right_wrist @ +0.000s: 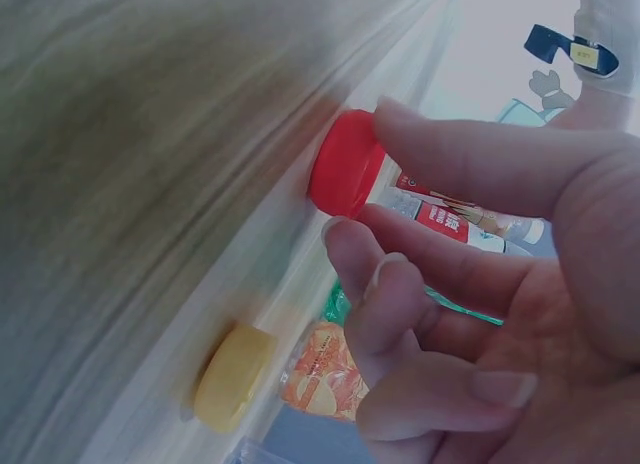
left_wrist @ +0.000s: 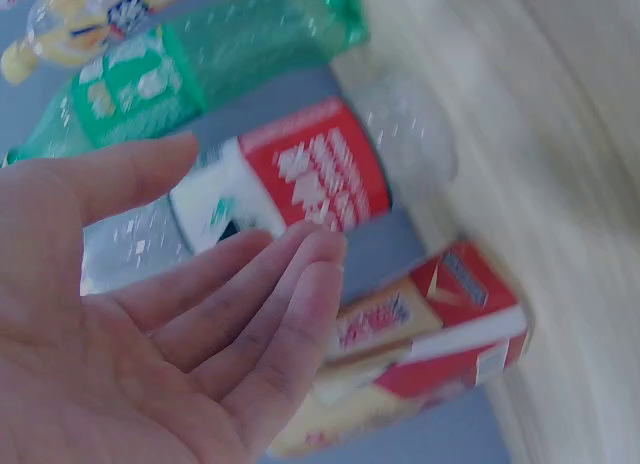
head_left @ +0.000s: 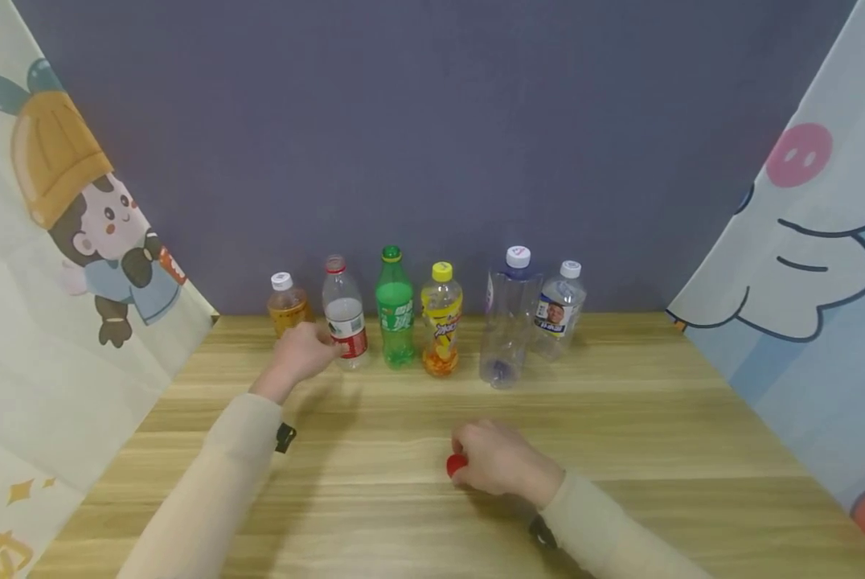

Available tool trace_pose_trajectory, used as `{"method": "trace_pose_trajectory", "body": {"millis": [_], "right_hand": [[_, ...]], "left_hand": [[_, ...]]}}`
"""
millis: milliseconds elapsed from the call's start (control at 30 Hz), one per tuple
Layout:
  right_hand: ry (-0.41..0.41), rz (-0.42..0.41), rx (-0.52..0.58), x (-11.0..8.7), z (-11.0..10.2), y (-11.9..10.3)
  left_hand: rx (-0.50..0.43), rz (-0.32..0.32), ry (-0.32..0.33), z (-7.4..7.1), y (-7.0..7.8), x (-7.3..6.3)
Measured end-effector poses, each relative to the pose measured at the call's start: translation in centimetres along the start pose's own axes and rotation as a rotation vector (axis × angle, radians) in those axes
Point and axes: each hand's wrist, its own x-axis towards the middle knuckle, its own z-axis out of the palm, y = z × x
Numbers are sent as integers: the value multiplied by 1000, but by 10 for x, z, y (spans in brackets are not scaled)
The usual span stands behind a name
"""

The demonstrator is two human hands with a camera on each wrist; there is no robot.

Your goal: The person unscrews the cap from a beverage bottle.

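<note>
Grey-purple wall (head_left: 432,145), cartoon-printed cloths (head_left: 13,346), wood-grain tabletop (head_left: 375,507)

From your head, you look forward and down over the counter (head_left: 389,515), far enough back to take in your left hand (head_left: 302,354), your right hand (head_left: 496,457) and the whole row of bottles (head_left: 442,326). Your left wrist view looks past that hand at the bottles from close by, rolled so they lie slantwise. Your right wrist view is low and close, tilted along the counter, facing the red cap (right_wrist: 347,162), which your head view shares.
</note>
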Motion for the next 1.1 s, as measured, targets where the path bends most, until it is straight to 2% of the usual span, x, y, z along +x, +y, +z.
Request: {"method": "trace_pose_trajectory", "body": {"millis": [133, 300, 467, 600, 733, 900, 1100], "right_hand": [[-4, -14, -16, -1, -1, 0], [-14, -13, -24, 0, 0, -1], [-19, -9, -25, 0, 1, -2], [-22, -5, -29, 0, 0, -2], [-28, -5, -23, 0, 0, -2], [-29, -4, -12, 0, 0, -2], [-39, 4, -14, 0, 0, -2]], "left_hand": [[48, 0, 24, -13, -8, -2], [54, -34, 82, -26, -21, -6], [46, -95, 180, -31, -29, -9], [-24, -129, 225, -30, -37, -6], [-98, -167, 235, -27, -47, -1], [-136, -189, 205, -18, -60, 5], [-346, -196, 164, -5, -69, 11]]}}
